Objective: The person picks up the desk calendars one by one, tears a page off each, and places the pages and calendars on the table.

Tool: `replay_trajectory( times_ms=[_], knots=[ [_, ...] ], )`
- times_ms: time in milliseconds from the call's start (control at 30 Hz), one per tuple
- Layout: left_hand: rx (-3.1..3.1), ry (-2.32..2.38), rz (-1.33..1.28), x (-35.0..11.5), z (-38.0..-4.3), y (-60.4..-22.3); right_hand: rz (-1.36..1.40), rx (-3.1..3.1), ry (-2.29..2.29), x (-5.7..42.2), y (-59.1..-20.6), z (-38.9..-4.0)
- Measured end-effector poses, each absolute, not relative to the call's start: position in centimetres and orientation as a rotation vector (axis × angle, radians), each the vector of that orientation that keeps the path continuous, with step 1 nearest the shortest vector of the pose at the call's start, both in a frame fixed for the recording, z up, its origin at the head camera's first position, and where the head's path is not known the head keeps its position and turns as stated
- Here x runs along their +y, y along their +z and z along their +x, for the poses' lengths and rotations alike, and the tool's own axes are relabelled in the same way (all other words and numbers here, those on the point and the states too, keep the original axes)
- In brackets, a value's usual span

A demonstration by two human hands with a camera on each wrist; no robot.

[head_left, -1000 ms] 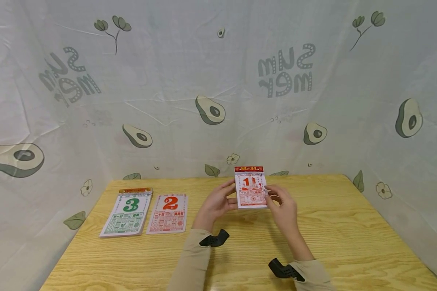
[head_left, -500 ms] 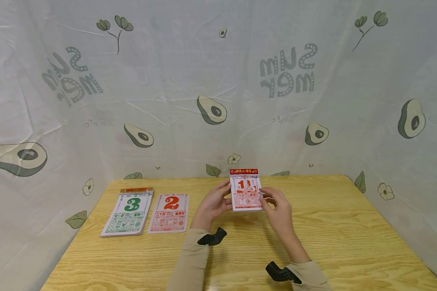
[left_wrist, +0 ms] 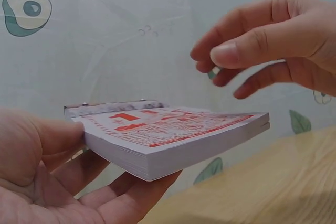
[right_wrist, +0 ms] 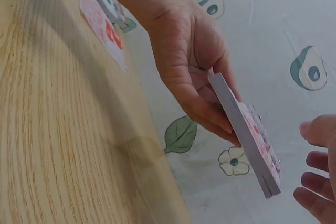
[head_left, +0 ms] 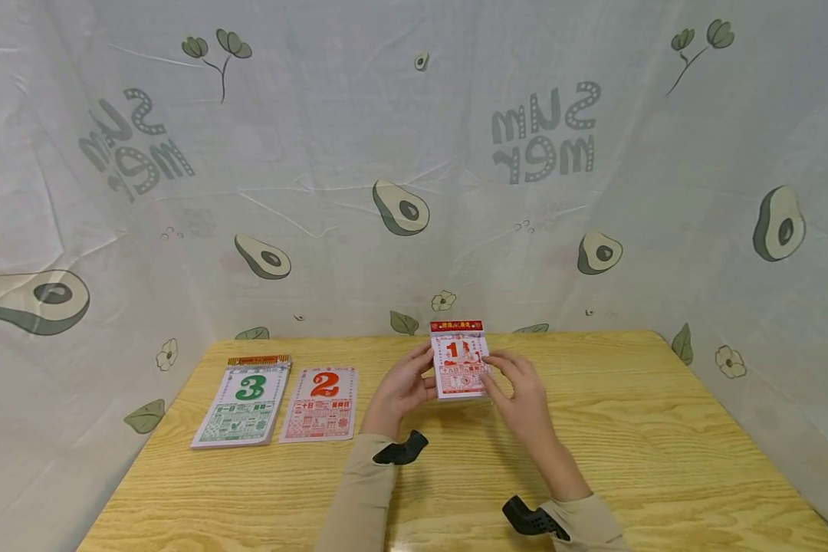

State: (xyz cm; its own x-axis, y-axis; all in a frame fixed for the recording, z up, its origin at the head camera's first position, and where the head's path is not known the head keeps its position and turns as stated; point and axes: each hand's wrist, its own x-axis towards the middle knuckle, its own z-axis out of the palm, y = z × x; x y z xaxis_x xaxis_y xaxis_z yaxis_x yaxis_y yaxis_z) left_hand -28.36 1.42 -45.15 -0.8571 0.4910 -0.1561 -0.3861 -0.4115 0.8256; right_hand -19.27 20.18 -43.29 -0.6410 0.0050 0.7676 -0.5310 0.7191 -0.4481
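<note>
A thick tear-off calendar pad [head_left: 458, 376] with a red header strip and a red 1 on its top sheet is held up over the table. My left hand [head_left: 403, 387] grips it along its left edge, thumb at the side and fingers underneath, as the left wrist view shows. My right hand [head_left: 524, 391] is by the pad's right edge. In the left wrist view that hand's fingers [left_wrist: 262, 40] hover above the sheets, apart from them and holding nothing. Seen from the right wrist, the thick white page edge [right_wrist: 247, 140] slants downward, with a small split at its lower corner.
On the table's left lie a calendar pad with a green 3 [head_left: 244, 406] and, beside it, a sheet with a red 2 [head_left: 320, 406]. Behind the wooden table [head_left: 635, 429] hangs a pale curtain [head_left: 331, 153] printed with avocados.
Both hands and the calendar pad have shifted a little to the left. Earlier, the right fingertips overlapped the pad's right edge in the head view, as they still do.
</note>
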Motion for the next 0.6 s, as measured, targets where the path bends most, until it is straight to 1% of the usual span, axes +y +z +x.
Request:
replay_trajectory(
  times_ms=[400,600],
  knots=[
    [1.298,2.273,0.17,1.6,-28.4,-45.3,0.667,-2.12,0.599,18.4,-43.5,-19.0],
    [1.283,2.267,0.194,1.7,-28.2,-45.1,0.704,-2.16,0.545,18.2,-43.6,-19.0]
  ],
)
